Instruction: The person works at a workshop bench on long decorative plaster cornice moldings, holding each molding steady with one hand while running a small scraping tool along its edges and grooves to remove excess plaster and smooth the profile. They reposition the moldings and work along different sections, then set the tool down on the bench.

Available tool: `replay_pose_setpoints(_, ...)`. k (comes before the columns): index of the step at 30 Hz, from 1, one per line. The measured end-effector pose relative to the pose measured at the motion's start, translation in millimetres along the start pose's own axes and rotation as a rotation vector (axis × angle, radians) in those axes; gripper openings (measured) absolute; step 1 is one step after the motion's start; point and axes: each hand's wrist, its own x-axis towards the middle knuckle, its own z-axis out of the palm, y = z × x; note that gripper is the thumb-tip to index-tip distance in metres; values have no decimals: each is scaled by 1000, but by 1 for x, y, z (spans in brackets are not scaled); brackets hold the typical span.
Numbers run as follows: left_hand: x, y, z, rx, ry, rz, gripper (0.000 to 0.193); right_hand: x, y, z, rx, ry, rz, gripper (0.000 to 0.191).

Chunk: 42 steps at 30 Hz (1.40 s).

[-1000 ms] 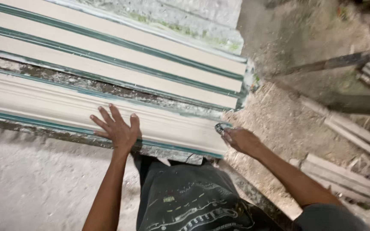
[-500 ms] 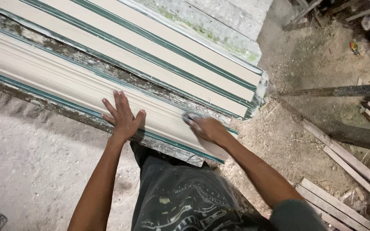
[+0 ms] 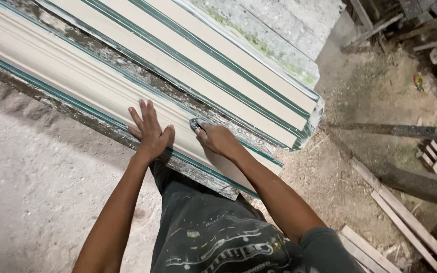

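Observation:
A long cream moulding strip (image 3: 67, 76) lies in a green-edged mould that runs from upper left to lower right. My left hand (image 3: 150, 132) rests flat on it, fingers spread, holding nothing. My right hand (image 3: 218, 139) presses a small dark grey pad (image 3: 197, 124) against the strip's upper edge, just right of the left hand. Only the pad's tip shows beyond the fingers.
Two more cream strips in green-edged moulds (image 3: 213, 60) lie behind, beside a rough concrete slab (image 3: 284, 30). Dusty ground with wooden slats (image 3: 405, 217) and a grey pipe (image 3: 395, 130) lies to the right. Pale concrete floor (image 3: 31, 172) spreads on the left.
My right hand has slid the pad leftward along the strip, from its end toward my left hand. The left hand has stayed flat on the strip.

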Motion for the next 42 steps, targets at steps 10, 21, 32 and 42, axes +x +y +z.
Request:
replay_pose_setpoints(10,36,-15,-42,-39,93,-411,118,-182,46,-72,-69,-179,398,63)
replay_pose_setpoints(21,46,-25,-73,-122,-93,-402,134,155,-200,-67,97,-74,-92,51)
replay_pose_setpoints(32,42,-46,-88,-163,-125,-252,133,-92,-66,-78,-1,-251,688,71)
replay_pose_setpoints(42,49,-72,-83,-172,-87,-252,138,244,-307,-63,12,-148,23,52)
